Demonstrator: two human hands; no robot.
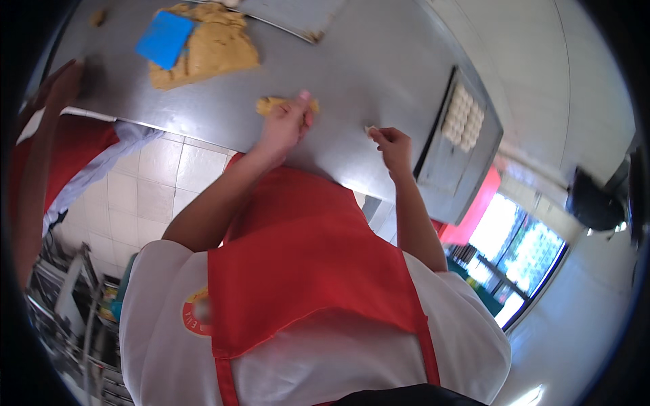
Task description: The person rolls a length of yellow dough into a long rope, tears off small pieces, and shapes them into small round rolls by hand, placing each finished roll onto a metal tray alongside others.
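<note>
Right of the dough slab (220, 57), the left hand (286, 123) curled over a yellow strip (266, 105), its grip unclear, while farther right the right hand (394, 147) pinched a pale scrap (370, 130), both seemingly soft and light, best taken gently by the edges.

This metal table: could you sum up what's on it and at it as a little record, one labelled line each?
Surface: grey metal table
Left hand: over a small yellow dough piece; grip unclear
Right hand: pinching a small pale piece
Far left: large dough slab, with a flat blue tool lying on it
Right end: tray bearing rows of pale rounded pieces
Co-worker's hand: at the left, blurred
</note>
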